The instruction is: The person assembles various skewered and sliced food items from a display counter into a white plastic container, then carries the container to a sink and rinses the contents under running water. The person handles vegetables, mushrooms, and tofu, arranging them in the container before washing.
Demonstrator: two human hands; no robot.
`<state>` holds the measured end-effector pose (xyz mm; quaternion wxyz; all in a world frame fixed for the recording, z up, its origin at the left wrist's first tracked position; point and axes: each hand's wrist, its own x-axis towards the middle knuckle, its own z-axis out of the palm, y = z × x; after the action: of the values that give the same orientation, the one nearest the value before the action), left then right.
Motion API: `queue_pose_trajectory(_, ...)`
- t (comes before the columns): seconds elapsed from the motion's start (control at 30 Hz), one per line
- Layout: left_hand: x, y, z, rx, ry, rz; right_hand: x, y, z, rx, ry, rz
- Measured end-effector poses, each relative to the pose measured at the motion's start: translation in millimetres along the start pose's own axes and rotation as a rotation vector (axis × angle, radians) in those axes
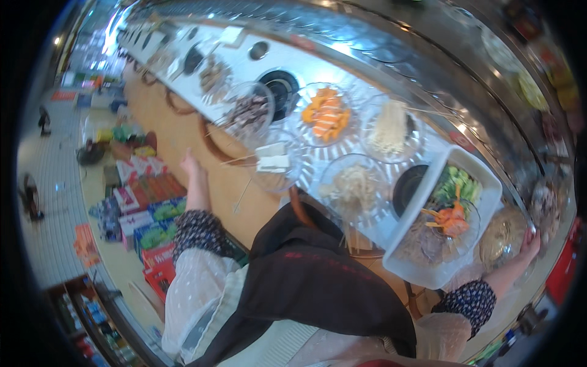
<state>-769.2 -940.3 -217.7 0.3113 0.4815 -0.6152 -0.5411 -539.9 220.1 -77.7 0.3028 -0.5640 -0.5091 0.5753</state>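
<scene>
My right hand (pixel 530 244) is stretched far to the right, its fingers around the end of a metal-edged strip (pixel 518 198) on the display case. Just left of it sits a clear domed plastic cover or bag (pixel 502 236). A white plastic tub (pixel 412 250) stands tilted in view near that arm, with green vegetables (pixel 456 183), orange skewered food (pixel 451 219) and other food inside. Out to the left, my left hand (pixel 191 164) hangs over the tan floor and seems to hold nothing; its fingers are small and blurred.
Along the white counter (pixel 316 62) stand clear plates of orange sliced food (pixel 326 114), enoki mushrooms (pixel 389 128), dark skewered pieces (pixel 247 112) and pale food (pixel 353 186). Round black burners (pixel 277 89) are set into it. Curved wooden chair backs (pixel 211 142) line its edge. Boxes (pixel 158 208) are stacked left.
</scene>
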Motion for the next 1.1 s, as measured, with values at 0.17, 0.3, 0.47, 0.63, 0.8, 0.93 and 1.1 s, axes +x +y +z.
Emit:
queue_pose_trajectory(0.17,5.3,-39.7,-3.5,0.023,0.010,-0.324,-84.4,-24.7,59.0,-0.060,-0.082,-0.084)
queue_pose_trajectory(0.3,36.5,-35.4,22.4,-0.011,-0.082,-0.294,-200.5,-42.7,150.2,-0.103,-0.419,-0.173)
queue_pose_trajectory(0.47,117.4,-16.4,84.0,-0.111,-0.522,-0.476,-372.9,-12.1,287.9,-0.406,-0.819,-0.218)
queue_pose_trajectory(0.63,206.3,-26.2,152.4,-0.104,-0.541,-0.574,-544.4,62.7,415.8,-0.627,-1.047,-0.147)
queue_pose_trajectory(0.8,288.1,-34.5,163.1,-0.079,-0.431,-0.542,-651.3,177.0,527.3,-0.808,-1.356,-0.140)
queue_pose_trajectory(0.93,331.8,-44.8,139.1,-0.124,-0.350,-0.589,-686.2,255.5,597.8,-1.144,-1.336,-0.546)
queue_pose_trajectory(1.1,351.0,-64.5,91.0,-0.293,-0.272,-0.589,-693.9,301.9,612.8,-1.505,-1.286,-0.478)
